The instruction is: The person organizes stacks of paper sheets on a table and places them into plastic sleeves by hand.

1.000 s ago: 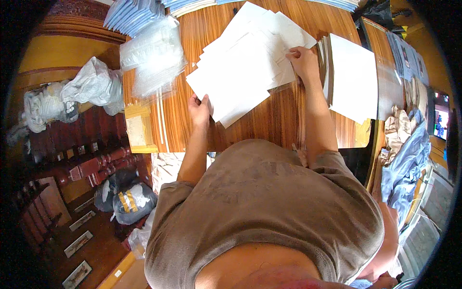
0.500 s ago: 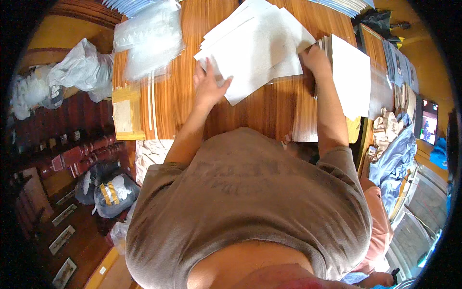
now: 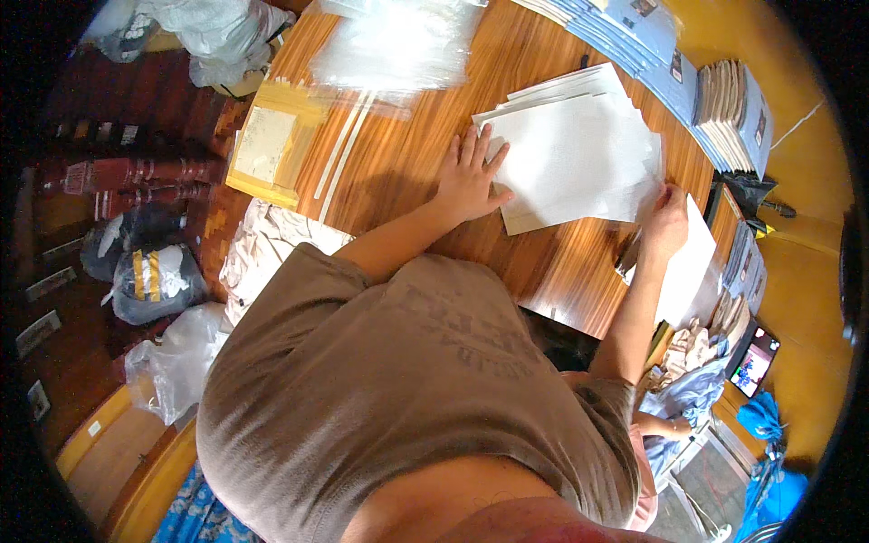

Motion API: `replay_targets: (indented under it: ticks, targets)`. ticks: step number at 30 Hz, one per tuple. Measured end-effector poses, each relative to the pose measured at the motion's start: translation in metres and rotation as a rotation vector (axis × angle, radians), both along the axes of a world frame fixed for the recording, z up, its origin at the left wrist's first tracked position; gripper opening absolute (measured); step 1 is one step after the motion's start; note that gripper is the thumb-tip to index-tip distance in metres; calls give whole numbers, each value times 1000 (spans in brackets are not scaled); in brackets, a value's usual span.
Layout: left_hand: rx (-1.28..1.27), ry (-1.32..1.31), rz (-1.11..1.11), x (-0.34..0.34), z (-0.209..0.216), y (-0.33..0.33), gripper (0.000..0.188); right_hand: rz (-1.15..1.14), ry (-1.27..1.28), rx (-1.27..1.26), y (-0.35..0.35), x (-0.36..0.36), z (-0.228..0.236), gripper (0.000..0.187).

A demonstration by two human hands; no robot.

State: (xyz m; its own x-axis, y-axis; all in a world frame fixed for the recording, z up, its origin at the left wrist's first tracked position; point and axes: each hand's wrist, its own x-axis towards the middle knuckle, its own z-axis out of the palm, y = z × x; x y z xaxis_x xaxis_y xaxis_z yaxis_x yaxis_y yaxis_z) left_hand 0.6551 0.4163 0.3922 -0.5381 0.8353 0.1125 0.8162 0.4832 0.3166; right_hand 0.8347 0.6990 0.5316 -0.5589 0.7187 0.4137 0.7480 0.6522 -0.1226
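Observation:
Overlapping white sheets [image 3: 579, 149] lie fanned out on the wooden table. My left hand [image 3: 471, 176] is open, its fingers spread against the left edge of the sheets. At their right edge, my right hand [image 3: 666, 224] is closed, thumb and fingers pinching the sheet edge. My palm hides part of that grip. Under my right wrist lies a second white stack [image 3: 688, 267], partly covered by my forearm.
Clear plastic sleeves [image 3: 394, 45] lie at the far left, beside a yellow packet [image 3: 267, 145] and two thin white strips [image 3: 344, 145]. Stacks of blue folded packs [image 3: 625, 36] line the far right edge. A lit phone [image 3: 753, 362] stands at right near folded cloth.
The whole view has turned and shifted, so the table now sits slanted. My left hand's fingers are spread flatter by the sheets, while my right hand stays at their right edge.

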Motion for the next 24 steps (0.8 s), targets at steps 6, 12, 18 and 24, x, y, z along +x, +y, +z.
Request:
replay_targets:
  ticks: [6, 12, 18, 24]
  targets:
    - [158, -145, -11, -20, -9, 0, 95, 32, -130, -71, 21, -21, 64, 25]
    - [198, -133, -70, -39, -18, -4, 96, 78, -121, -167, 49, -15, 108, 28]
    - [261, -94, -106, -58, -17, 1, 94, 51, 1, -133, 61, -13, 135, 27]
    - [244, -37, -128, -64, -1, 4, 92, -16, -46, -74, 60, 11, 154, 32]
